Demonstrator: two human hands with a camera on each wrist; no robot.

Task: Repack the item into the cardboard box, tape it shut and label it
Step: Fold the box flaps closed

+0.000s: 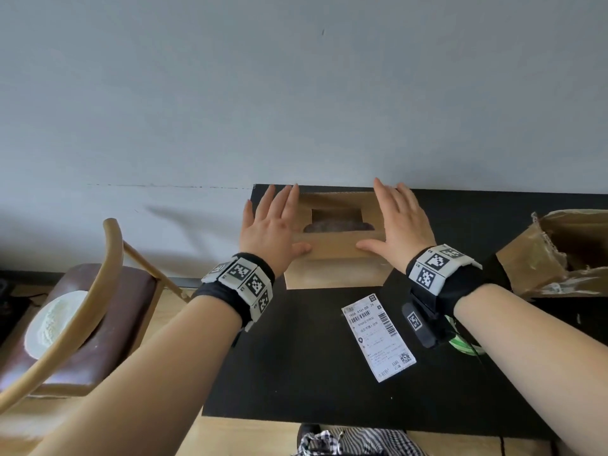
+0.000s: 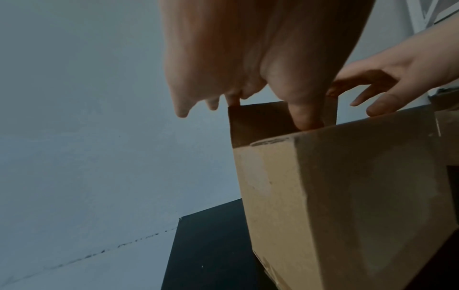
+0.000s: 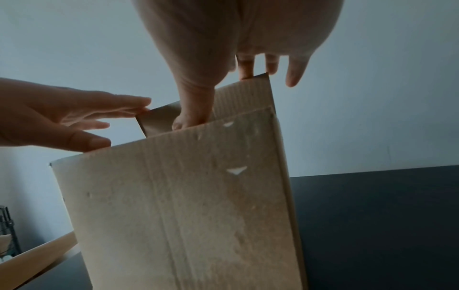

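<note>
Hands flat, left hand (image 1: 273,225) and right hand (image 1: 399,222) press the box (image 1: 335,258) flaps; head view alone shows the label (image 1: 378,337).

You have the cardboard box (image 1: 335,258) at the back of the surface (image 1: 296,357), against the wall (image 1: 296,93). The label (image 1: 378,337) lies in front of the box, a torn box (image 1: 559,251) sits to its right, and a chair (image 1: 82,307) stands to its left, off the surface.
</note>
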